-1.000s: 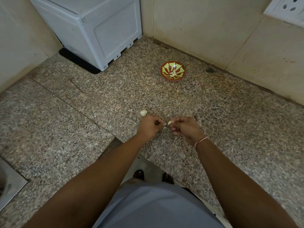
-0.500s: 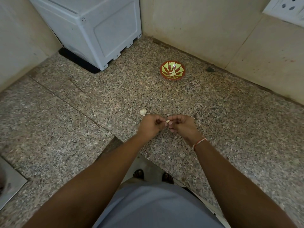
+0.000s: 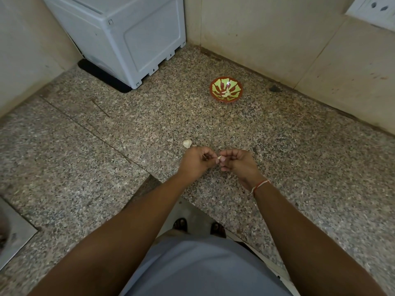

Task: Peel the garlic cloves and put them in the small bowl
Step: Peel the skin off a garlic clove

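Two hands meet above the speckled stone bench [image 3: 299, 159], and between them is one small pale garlic clove [image 3: 219, 158]. The left hand [image 3: 197, 160] has its fingers curled and pinches the clove at its left side; the right hand [image 3: 238, 161] has also its fingers [image 3: 227, 153] curled and pinches the same clove from the right. Both hands are almost closed, with only the clove between the tips. One more garlic piece [image 3: 187, 143] lies on the bench just behind the left hand. One small bowl [image 3: 226, 89], red with green pattern, stands farther back near the wall, well apart from the hands, and some pale pieces lie inside it; I cannot count them. One white appliance [image 3: 128, 35] stands in the left corner.
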